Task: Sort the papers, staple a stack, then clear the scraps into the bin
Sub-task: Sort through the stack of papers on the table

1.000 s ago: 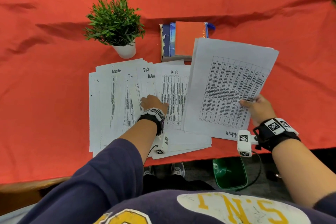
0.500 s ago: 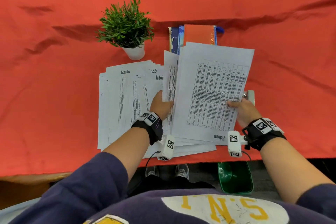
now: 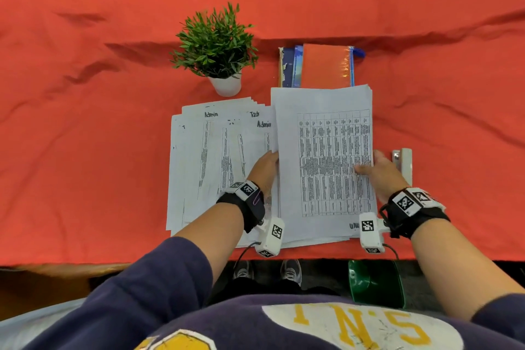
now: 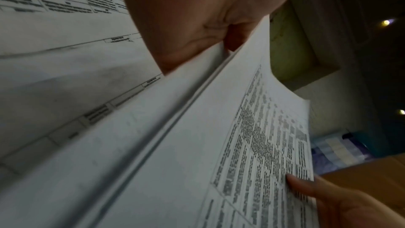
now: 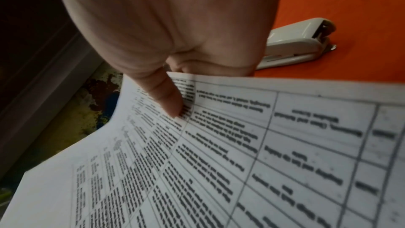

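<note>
Both hands hold one stack of printed sheets (image 3: 324, 162), thin white paper carrying a gridded table. The right hand (image 3: 379, 172) pinches its right edge, thumb on top, fingers beneath. The left hand (image 3: 265, 167) grips the left edge, fingers tucked under. Left of the left hand lie fanned loose papers (image 3: 216, 156) on the creased red tablecloth (image 3: 85, 122). Just right of the right hand sits a smooth white stapler (image 5: 300, 42). Below the right wrist stands a green bin (image 3: 375, 283).

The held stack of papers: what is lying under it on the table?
Under the held stack, more loose sheets stick out at its near edge, and the fanned papers continue beneath its left side. Anything else underneath is covered.
</note>
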A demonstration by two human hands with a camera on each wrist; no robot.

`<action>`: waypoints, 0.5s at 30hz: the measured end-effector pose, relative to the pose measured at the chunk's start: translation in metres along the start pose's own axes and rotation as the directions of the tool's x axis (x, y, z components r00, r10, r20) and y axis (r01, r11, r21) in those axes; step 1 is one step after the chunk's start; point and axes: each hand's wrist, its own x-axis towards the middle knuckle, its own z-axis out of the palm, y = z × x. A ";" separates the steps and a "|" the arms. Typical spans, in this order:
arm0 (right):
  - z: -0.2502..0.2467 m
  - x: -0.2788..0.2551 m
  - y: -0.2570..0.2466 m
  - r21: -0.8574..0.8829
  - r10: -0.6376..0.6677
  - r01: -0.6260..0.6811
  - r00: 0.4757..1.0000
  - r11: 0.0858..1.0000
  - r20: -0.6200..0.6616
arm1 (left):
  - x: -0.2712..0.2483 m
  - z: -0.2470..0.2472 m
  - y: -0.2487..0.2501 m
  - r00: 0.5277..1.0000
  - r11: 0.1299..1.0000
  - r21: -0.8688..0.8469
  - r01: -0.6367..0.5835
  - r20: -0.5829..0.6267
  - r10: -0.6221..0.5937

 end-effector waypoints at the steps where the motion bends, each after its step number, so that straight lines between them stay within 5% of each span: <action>1: 0.000 -0.002 -0.002 -0.008 -0.026 0.026 0.999 1.000 -0.038 | 0.003 0.000 -0.002 1.000 0.997 0.079 -0.019 0.010 0.018; 5: -0.006 -0.004 0.003 -0.116 -0.092 0.078 0.988 0.990 -0.123 | 0.015 0.000 -0.013 0.998 0.946 0.318 -0.062 0.037 0.053; 7: -0.015 -0.001 0.009 -0.179 -0.116 0.085 0.977 0.980 -0.176 | 0.019 -0.001 -0.018 0.990 0.860 0.505 -0.076 -0.062 0.124; 10: -0.029 -0.001 0.018 -0.184 -0.136 0.092 0.961 0.979 -0.242 | 0.027 -0.010 -0.030 0.942 0.668 0.738 0.097 -0.286 0.179; 15: -0.045 -0.007 0.024 -0.168 -0.130 0.080 0.941 0.983 -0.311 | 0.037 -0.015 -0.039 0.938 0.577 0.788 0.215 -0.332 0.104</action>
